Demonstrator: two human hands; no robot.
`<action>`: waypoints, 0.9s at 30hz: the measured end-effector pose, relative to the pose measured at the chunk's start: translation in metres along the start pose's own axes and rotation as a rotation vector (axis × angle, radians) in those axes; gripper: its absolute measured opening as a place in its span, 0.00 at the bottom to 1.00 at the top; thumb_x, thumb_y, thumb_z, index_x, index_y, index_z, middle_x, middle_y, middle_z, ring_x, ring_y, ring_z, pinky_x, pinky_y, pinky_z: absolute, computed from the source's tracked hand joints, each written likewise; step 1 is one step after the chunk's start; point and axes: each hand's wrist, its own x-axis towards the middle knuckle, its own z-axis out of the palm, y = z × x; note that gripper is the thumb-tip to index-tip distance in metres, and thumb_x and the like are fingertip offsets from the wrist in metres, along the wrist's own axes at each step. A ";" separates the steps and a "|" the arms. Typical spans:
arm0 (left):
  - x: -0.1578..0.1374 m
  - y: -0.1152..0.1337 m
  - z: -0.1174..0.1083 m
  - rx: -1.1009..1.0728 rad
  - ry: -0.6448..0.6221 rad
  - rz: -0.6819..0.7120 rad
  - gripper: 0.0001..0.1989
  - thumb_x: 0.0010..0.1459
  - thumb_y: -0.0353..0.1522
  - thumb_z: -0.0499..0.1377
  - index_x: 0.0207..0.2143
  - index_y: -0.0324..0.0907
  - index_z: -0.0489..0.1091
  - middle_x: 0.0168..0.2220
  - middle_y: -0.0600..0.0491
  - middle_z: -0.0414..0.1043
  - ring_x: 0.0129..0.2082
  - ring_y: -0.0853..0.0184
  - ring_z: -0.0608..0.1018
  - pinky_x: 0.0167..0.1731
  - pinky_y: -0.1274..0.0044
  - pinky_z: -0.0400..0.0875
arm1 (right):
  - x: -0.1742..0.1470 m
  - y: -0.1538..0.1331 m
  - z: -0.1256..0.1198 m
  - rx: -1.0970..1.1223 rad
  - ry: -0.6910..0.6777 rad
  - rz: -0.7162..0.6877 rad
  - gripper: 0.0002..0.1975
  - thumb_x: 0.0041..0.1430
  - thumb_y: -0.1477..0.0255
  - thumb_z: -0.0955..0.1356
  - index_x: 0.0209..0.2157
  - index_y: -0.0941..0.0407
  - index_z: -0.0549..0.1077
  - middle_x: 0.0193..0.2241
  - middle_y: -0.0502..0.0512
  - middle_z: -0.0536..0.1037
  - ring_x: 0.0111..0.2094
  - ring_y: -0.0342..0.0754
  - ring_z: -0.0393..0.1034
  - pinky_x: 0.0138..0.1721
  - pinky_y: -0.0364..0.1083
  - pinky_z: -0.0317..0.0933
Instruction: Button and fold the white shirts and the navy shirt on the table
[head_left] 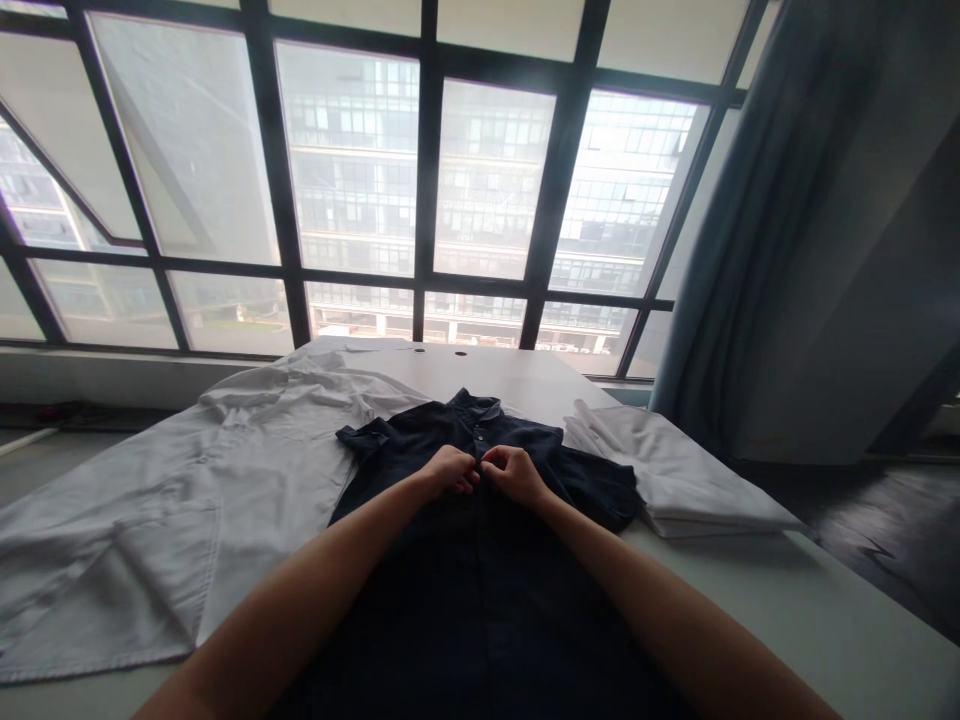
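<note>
A dark navy short-sleeved shirt (420, 560) lies front up on the table, its collar pointing away from me toward the window. Both my hands meet at its front button placket, a little below the collar. My left hand (451, 470) has its fingers curled in a pinch on the left side of the placket. Opposite it, my right hand (514, 474) pinches the placket edge with thumb and forefinger. A small pale button (480, 437) shows just above my fingertips. Whatever lies exactly between the fingertips is hidden.
Spread over the left of the white table (517, 375) is a large wrinkled white cloth (247, 450). A folded stack of white fabric (675, 475) sits right of the shirt. Beyond the table are a black-framed window (427, 180) and a grey-blue curtain (742, 260).
</note>
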 end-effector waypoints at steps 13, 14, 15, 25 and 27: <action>0.005 -0.007 0.004 -0.010 0.064 0.096 0.18 0.61 0.33 0.60 0.19 0.36 0.66 0.15 0.59 0.62 0.13 0.77 0.63 0.15 0.82 0.54 | -0.007 -0.010 0.001 -0.115 0.037 -0.126 0.06 0.55 0.71 0.69 0.31 0.59 0.78 0.28 0.55 0.81 0.29 0.47 0.74 0.31 0.42 0.63; 0.006 -0.007 0.004 -0.011 0.066 0.108 0.18 0.61 0.33 0.60 0.18 0.37 0.65 0.15 0.60 0.60 0.13 0.78 0.63 0.15 0.83 0.54 | -0.007 -0.010 0.001 -0.127 0.046 -0.121 0.06 0.55 0.71 0.69 0.31 0.59 0.78 0.27 0.54 0.80 0.29 0.47 0.74 0.31 0.42 0.63; 0.006 -0.007 0.004 -0.016 0.065 0.119 0.18 0.61 0.33 0.60 0.19 0.37 0.65 0.15 0.60 0.60 0.13 0.78 0.62 0.15 0.83 0.54 | -0.006 -0.011 0.001 -0.140 0.057 -0.114 0.06 0.55 0.71 0.69 0.30 0.58 0.77 0.27 0.54 0.80 0.29 0.47 0.74 0.31 0.42 0.63; 0.008 -0.011 0.008 -0.027 0.060 0.223 0.14 0.61 0.27 0.56 0.21 0.37 0.67 0.15 0.61 0.61 0.13 0.78 0.63 0.15 0.84 0.56 | -0.008 -0.027 -0.001 -0.387 0.061 -0.053 0.08 0.56 0.68 0.68 0.29 0.58 0.76 0.27 0.55 0.79 0.28 0.47 0.72 0.32 0.43 0.60; 0.010 -0.012 0.008 -0.014 0.065 0.233 0.14 0.60 0.28 0.57 0.21 0.38 0.67 0.15 0.61 0.61 0.12 0.77 0.63 0.15 0.83 0.56 | -0.011 -0.033 -0.001 -0.473 0.067 -0.027 0.09 0.57 0.67 0.68 0.29 0.57 0.76 0.26 0.56 0.79 0.28 0.48 0.72 0.32 0.43 0.58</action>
